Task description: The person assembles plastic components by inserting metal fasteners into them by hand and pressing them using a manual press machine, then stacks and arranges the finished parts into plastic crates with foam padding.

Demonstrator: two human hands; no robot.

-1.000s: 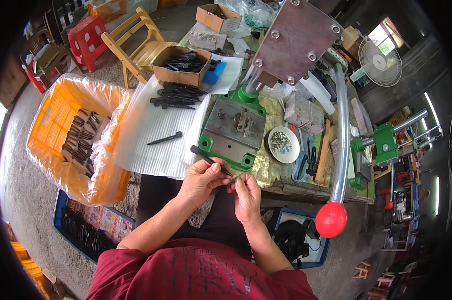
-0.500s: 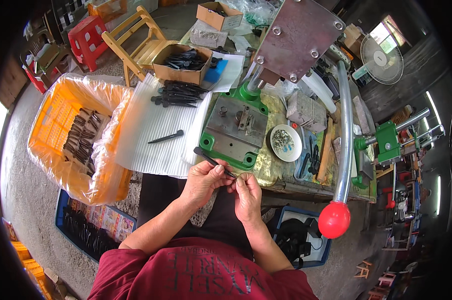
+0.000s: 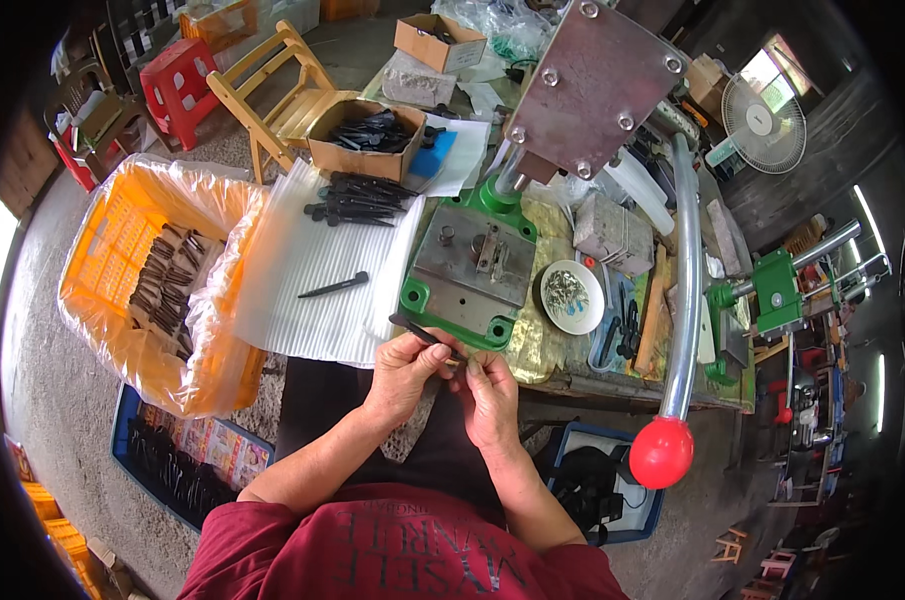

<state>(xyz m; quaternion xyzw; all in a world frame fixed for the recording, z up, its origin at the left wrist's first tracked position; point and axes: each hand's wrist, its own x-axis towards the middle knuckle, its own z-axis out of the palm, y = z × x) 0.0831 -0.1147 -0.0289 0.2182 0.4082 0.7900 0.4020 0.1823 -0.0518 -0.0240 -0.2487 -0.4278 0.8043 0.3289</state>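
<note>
Pinching one slim black rod [image 3: 424, 332] between left hand [image 3: 404, 368] fingers, right hand [image 3: 487, 395] fingers closed at its end, steadying it beside the green press base [image 3: 464, 275].

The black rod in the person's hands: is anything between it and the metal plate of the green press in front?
Nothing visible does. The black rod is held by the left hand and right hand right at the near edge of the green press; its grey plate lies open just beyond.
</note>
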